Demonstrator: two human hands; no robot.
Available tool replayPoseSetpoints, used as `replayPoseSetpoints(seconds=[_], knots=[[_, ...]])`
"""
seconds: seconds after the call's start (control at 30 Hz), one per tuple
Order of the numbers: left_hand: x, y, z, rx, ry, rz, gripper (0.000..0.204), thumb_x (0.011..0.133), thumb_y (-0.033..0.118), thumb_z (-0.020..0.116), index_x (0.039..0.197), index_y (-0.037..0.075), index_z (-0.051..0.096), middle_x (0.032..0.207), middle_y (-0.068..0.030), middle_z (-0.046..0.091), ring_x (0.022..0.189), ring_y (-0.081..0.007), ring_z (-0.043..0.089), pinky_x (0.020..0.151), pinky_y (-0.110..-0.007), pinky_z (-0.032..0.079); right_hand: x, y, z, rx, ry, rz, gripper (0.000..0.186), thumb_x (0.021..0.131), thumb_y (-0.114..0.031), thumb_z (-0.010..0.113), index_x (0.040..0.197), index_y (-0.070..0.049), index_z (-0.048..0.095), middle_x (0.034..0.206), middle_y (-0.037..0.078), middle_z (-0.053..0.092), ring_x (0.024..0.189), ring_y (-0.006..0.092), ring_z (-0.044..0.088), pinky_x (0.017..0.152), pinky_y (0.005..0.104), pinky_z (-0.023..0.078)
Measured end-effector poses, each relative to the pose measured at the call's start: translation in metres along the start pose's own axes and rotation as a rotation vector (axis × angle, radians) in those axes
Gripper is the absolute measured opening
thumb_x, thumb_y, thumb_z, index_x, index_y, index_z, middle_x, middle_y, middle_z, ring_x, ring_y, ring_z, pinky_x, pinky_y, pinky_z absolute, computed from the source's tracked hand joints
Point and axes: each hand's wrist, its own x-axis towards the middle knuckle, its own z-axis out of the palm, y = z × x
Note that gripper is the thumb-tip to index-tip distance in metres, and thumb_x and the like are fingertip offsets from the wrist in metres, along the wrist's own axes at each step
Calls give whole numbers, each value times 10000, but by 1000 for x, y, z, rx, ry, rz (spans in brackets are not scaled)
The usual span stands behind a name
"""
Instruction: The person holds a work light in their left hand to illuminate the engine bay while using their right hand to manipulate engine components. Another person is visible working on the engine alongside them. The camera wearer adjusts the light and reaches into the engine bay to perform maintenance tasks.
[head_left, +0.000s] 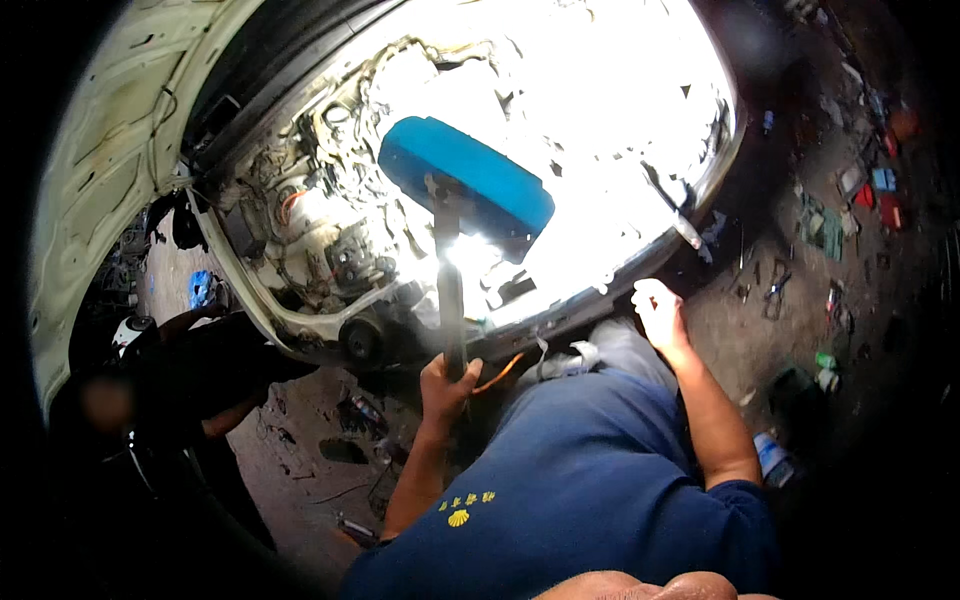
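Engine bay [290, 325] — lamp [465, 178] in left grip [443, 392].

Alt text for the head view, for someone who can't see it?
The left hand holds a blue lamp by its handle over a brightly lit engine bay. The right hand, fingers curled, is near the bay's edge; another person is at the left.

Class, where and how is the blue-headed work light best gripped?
Probably around the lower end of its straight, narrow handle, coming from the person's side, as the left hand does. That slim end points toward the person, while the wide, blocky blue head sits at the far end.
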Motion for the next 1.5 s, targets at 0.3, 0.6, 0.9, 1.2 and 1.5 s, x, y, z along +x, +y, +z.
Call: replayPoseSetpoints(seconds=[0.3, 0.6, 0.9, 1.2, 1.5], knots=[[-14, 63, 35, -7, 166, 122, 295, 846, 179, 833, 731, 40, 600, 649, 0, 612, 611, -83, 567, 577, -312, 473, 81, -36, -19, -106, -162, -231, 200, 982, -201, 677, 1069, -31, 736, 906, 174, 741, 787, 302, 722, 720, 394, 561], [-21, 170, 74, -384, 378, 192, 193, 864, 15, 773, 771, 51, 607, 623, 0, 603, 546, -88, 594, 527, -257, 469, 211, -66, -81, -51, -179, -353, 172, 975, -133, 677, 1098, -24, 731, 919, 169, 753, 814, 241, 735, 747, 356, 564], [-38, 173, 91, -366, 587, 111, 192, 832, 34, 788, 808, 67, 600, 641, -3, 601, 550, -105, 601, 537, -286, 485, 409, -189, -75, -142, -108, -641, 244, 998, -85, 673, 1225, 0, 648, 1039, 156, 740, 948, 269, 720, 859, 368, 554], [-50, 180, 90, -285, 691, -58, 204, 841, 99, 806, 800, 68, 609, 642, -15, 623, 571, -125, 634, 551, -309, 525, 633, -356, -1, -704, -145, -936, 608, 998, -432, 619, 1447, -24, 569, 1440, 255, 602, 1366, 402, 546, 1169, 452, 417], [-49, 182, 78, -224, 724, -240, 198, 837, 121, 832, 827, 70, 641, 698, -10, 643, 638, -132, 657, 594, -304, 553, 641, -402, 102, -982, -62, -922, 685, 1007, -589, 540, 1499, -113, 529, 1513, 189, 555, 1385, 381, 522, 1177, 491, 392]])
